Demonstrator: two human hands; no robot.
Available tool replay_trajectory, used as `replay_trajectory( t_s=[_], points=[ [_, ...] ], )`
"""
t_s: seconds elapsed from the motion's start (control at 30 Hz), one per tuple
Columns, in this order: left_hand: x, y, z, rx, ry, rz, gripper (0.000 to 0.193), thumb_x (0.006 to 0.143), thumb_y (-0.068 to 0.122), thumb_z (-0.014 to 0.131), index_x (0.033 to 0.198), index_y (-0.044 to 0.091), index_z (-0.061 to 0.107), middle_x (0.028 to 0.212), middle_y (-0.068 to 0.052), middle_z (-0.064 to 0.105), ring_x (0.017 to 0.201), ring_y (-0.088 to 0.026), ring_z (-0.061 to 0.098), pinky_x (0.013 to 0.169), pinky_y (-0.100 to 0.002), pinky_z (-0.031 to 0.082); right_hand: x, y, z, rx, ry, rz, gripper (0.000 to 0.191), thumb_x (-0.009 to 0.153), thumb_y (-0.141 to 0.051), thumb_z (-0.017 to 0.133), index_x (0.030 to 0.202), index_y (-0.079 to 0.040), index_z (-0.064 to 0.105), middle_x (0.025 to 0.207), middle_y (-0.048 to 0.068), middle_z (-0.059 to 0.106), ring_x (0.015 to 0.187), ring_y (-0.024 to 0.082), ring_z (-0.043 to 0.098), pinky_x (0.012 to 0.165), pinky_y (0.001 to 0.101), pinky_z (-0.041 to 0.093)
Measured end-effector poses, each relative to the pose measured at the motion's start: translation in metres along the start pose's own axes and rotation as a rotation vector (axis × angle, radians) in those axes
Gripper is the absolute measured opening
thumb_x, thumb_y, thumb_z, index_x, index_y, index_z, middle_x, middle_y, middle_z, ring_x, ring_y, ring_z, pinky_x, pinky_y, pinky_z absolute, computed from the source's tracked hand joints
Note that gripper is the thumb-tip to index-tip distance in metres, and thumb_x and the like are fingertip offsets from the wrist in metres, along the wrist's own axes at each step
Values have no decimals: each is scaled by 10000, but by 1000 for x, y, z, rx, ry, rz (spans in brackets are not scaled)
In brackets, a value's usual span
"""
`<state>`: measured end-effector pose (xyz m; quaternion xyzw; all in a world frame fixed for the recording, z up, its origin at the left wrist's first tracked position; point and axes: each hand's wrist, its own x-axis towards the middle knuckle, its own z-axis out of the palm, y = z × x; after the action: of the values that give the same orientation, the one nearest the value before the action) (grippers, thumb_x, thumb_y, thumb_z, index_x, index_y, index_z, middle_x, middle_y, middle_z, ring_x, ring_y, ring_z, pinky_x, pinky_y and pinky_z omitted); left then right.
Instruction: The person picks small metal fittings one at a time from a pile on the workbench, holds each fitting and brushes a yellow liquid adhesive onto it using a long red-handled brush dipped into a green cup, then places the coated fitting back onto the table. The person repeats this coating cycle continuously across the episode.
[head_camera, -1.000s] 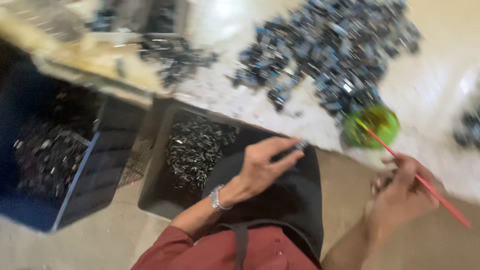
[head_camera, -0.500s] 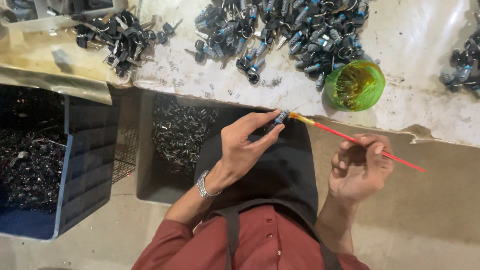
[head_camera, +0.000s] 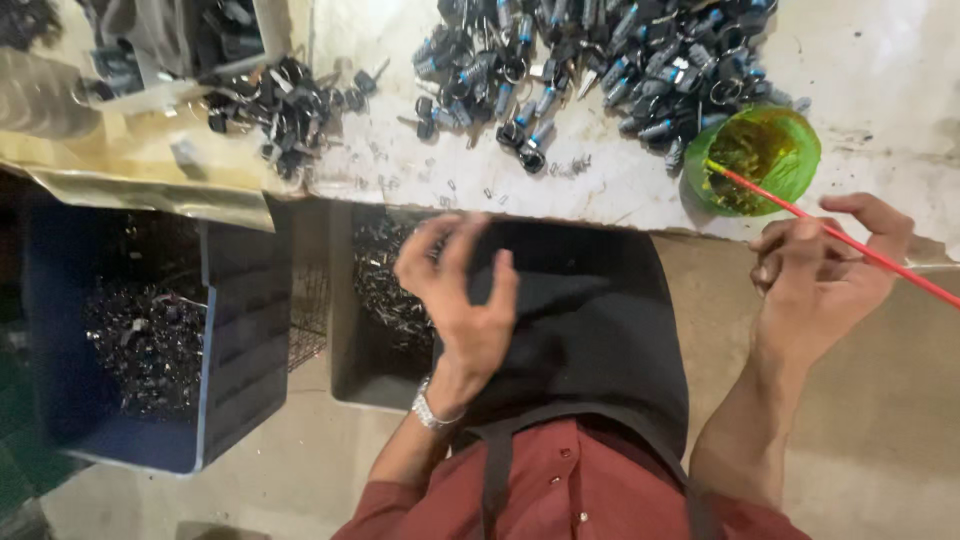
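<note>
My left hand (head_camera: 460, 300) hovers with fingers spread and nothing in it, above the grey bin (head_camera: 345, 345) of small dark metal parts (head_camera: 385, 290). A watch (head_camera: 432, 412) is on its wrist. My right hand (head_camera: 815, 275) grips a thin red stick (head_camera: 810, 218) whose tip rests inside a green cup (head_camera: 800, 135) of yellowish paste on the white worktop (head_camera: 880, 80). A large heap of small cylindrical metal pieces (head_camera: 600, 60) with blue bands lies on the worktop just beyond the cup.
A smaller heap of dark parts (head_camera: 285, 100) lies at the left of the worktop. A blue crate (head_camera: 235, 340) with more metal parts stands on the floor left of the grey bin. A black apron (head_camera: 590, 320) covers my lap.
My left hand pinched a small part against the stick's tip; now it has opened over the grey bin and is empty. The stick's tip has moved into the green cup.
</note>
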<state>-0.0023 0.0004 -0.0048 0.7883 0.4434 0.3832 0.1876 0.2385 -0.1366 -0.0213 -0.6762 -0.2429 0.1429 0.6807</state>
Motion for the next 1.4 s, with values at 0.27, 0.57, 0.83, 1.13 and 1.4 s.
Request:
replay_trajectory(
  t_s=[0.27, 0.57, 0.83, 1.13, 1.4],
  points=[
    [80, -19, 55, 287, -89, 236, 342, 953, 297, 786, 1233, 119, 705, 1218, -57, 626, 1153, -286, 532, 1033, -469, 340, -30, -14, 39, -482, -243, -51, 138, 992, -94, 785, 1090, -60, 693, 908, 26, 682, 776, 92, 619, 685, 268, 515],
    [73, -40, 53, 148, -186, 207, 401, 918, 158, 752, 1287, 26, 669, 1260, -134, 614, 1137, -341, 569, 959, -448, 488, 1, -10, 111, -1041, -570, -447, 408, 977, -257, 691, 1354, -101, 666, 1033, 130, 592, 717, 289, 675, 558, 427, 530],
    [83, -43, 57, 179, -162, 199, 259, 907, 84, 716, 1157, 30, 673, 1276, -180, 601, 1204, -381, 542, 1009, -461, 484, 0, -6, 105, -616, -331, -405, 174, 970, -15, 761, 1128, -73, 720, 1080, 102, 689, 871, 241, 709, 732, 349, 565],
    [59, -42, 41, -270, 150, 269, 284, 1035, -71, 717, 1269, 44, 602, 1358, -97, 696, 1400, -278, 467, 1138, -377, 436, -8, -4, 102, -621, -322, -339, 152, 927, -33, 811, 1070, -61, 770, 1006, 93, 709, 814, 220, 695, 727, 318, 556],
    [21, -25, 33, -599, 72, 52, 312, 910, -53, 814, 1201, -31, 703, 1087, -93, 759, 1071, -248, 665, 892, -310, 568, -7, -3, 107, -680, -372, -416, 105, 954, -16, 795, 1046, -49, 755, 1022, 87, 708, 846, 231, 704, 733, 328, 549]
  ],
)
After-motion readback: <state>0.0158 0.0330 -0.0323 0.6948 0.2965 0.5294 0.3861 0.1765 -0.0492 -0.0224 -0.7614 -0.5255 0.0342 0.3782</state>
